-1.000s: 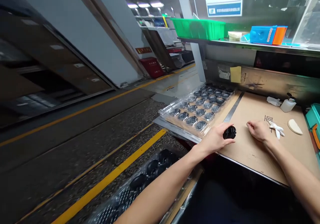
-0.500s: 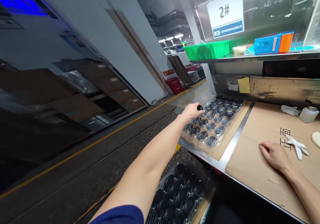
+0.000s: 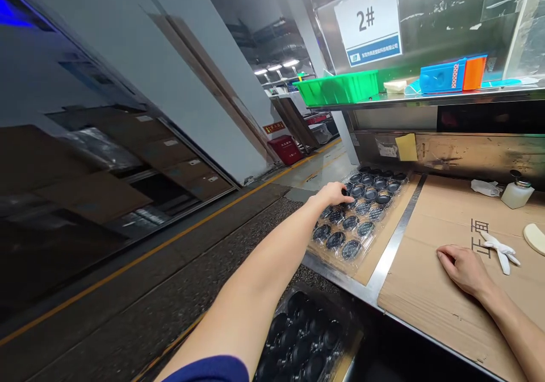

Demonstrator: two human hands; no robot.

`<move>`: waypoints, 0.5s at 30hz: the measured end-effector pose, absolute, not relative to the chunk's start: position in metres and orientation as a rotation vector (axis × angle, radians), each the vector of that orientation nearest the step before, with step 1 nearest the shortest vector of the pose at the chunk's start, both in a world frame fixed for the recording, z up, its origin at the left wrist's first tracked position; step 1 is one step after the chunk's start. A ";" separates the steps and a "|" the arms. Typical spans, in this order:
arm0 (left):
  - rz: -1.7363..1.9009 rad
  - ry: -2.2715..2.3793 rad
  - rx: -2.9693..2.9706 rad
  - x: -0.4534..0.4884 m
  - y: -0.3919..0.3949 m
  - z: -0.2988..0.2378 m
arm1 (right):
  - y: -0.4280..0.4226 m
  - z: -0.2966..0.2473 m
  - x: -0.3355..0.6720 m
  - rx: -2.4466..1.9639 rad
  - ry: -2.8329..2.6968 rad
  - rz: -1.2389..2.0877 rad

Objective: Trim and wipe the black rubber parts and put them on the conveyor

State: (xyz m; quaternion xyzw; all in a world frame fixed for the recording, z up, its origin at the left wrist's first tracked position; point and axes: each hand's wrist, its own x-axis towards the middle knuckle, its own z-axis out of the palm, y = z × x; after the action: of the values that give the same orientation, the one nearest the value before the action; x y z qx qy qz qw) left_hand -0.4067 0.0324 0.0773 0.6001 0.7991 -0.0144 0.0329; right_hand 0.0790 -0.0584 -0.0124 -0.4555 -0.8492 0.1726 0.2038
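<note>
Many black parts (image 3: 351,250) over cardboard (image 3: 385,246) beside an aisle (image 3: 170,305).

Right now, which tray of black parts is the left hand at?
The upper tray, on the bench: the left hand pinches a black part there. Neither hand is at the lower tray.

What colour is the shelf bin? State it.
The bin is bright green, clearest in the head view.

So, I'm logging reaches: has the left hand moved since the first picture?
Yes: the left hand went leftward, from the metal strip to the tray.
</note>
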 end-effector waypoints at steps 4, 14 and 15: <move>-0.088 2.451 1.885 -0.390 0.032 0.082 | -0.058 -0.013 0.079 -1.272 -2.374 0.486; 0.018 2.258 2.047 -0.333 0.018 0.083 | -0.060 -0.010 0.080 -1.246 -2.376 0.501; 0.073 2.270 2.074 -0.327 0.016 0.082 | -0.060 -0.010 0.080 -1.245 -2.379 0.502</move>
State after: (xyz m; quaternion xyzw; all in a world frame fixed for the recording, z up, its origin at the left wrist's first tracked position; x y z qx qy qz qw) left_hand -0.3268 0.0163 0.0821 0.6738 0.7378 0.0238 0.0330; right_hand 0.0796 -0.0598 -0.0100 -0.4462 -0.8527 0.1798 0.2037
